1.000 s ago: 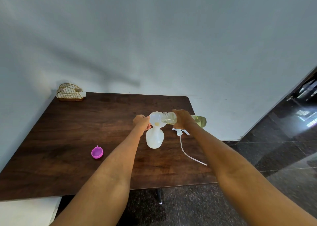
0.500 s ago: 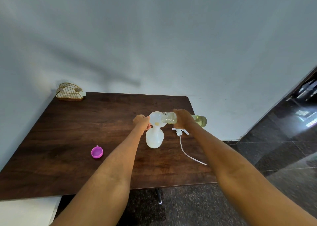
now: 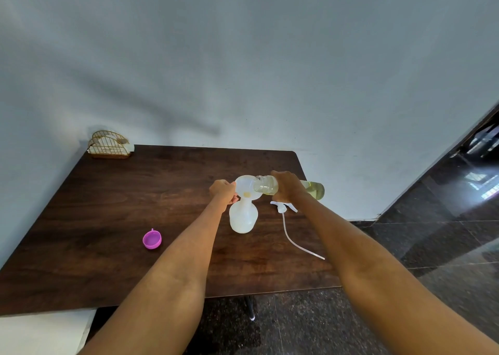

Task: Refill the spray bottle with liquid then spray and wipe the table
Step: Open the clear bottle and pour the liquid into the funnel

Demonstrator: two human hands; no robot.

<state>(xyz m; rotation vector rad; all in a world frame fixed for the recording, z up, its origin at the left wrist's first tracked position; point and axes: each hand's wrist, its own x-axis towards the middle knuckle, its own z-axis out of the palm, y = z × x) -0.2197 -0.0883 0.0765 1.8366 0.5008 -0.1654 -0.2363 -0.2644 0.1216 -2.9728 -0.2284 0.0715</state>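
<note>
On the table (image 3: 108,219), toward its far right, the right hand (image 3: 287,186) is gripping the refill bottle (image 3: 291,188) lying nearly level, mouth pointing left over the funnel (image 3: 247,187), which the left hand (image 3: 222,192) is pinching atop the upright spray bottle (image 3: 243,217).

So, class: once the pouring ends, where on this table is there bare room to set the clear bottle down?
Bare wood lies between the gold wire napkin holder and the white spray bottle, and along the dark wooden table near edge beside the purple cap. It is crowded at the right, round the white trigger head with tube and both hands.
</note>
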